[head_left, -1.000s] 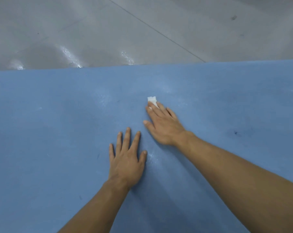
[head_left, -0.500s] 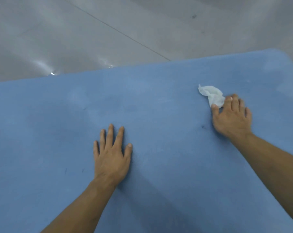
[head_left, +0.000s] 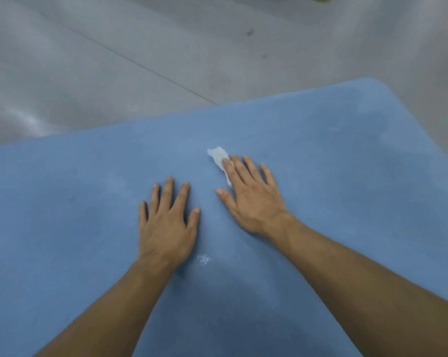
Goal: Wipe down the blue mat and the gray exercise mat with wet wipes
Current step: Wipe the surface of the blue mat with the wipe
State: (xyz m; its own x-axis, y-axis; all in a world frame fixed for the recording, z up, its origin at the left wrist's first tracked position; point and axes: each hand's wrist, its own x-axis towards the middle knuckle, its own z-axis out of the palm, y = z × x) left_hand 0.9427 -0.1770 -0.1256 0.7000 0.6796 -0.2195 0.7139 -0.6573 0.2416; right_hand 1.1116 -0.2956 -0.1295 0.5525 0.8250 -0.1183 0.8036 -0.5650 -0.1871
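Observation:
The blue mat fills the lower part of the view, its far edge running up to a rounded corner at the upper right. My right hand lies flat on it with straight fingers, pressing a crumpled white wet wipe under the fingertips; most of the wipe sticks out beyond the index finger. My left hand rests flat on the mat just to the left, fingers spread, holding nothing. A small whitish smear marks the mat beside the left wrist. The gray exercise mat is out of view.
Gray glossy floor lies beyond the mat's far edge, crossed by a thin seam line. A dark object and a yellowish one barely show at the top edge.
My right hand slid the wipe from the mat's right side back toward the middle, ending close to the left hand. The left hand stayed planted. The view shifted.

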